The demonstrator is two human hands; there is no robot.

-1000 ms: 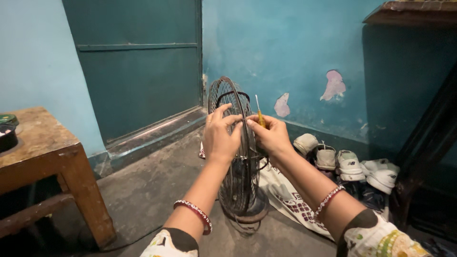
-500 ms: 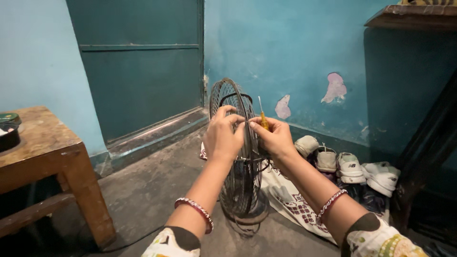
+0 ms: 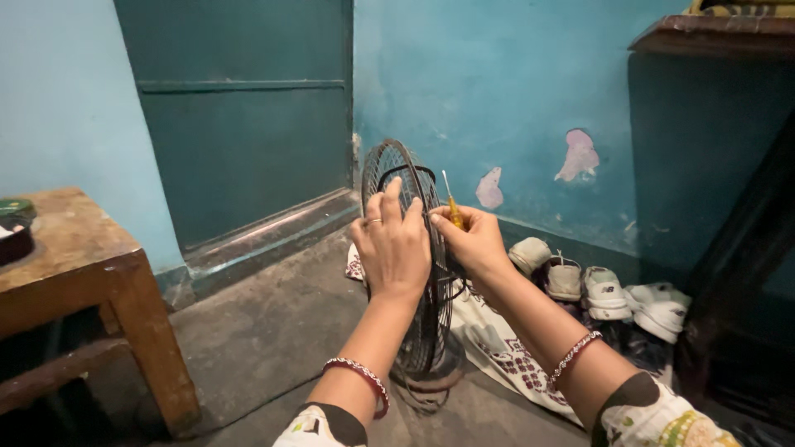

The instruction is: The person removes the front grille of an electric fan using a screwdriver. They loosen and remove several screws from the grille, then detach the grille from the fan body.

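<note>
Nearest the camera, two forearms in patterned sleeves, each with a beaded bangle, reach out over the grey floor. The left hand lies flat against the near face of the fan, its fingers spread and curled lightly over the wire guard near the rim rather than closed around anything. The right hand is closed around a screwdriver, whose yellow handle is pinched between thumb and fingers while the thin metal shaft sticks out above the fist.

The screwdriver's long axis runs nearly upright, leaning slightly to the left, tip upward and away from the guard, so the blade is not engaged with any fastener.

The fan stands on its round base on the floor, edge-on to the viewer, its disc running from near to far. It looks top-heavy, and pressure from either hand could tip it or slide the base. The guard wires are narrow, so fingertips could catch between them. The raised tip could also slip towards the left hand, which sits just beside it.

Under and behind the fan lies a patterned cloth, then a row of pale shoes along the blue wall. A wooden desk stands well apart at the left.
</note>
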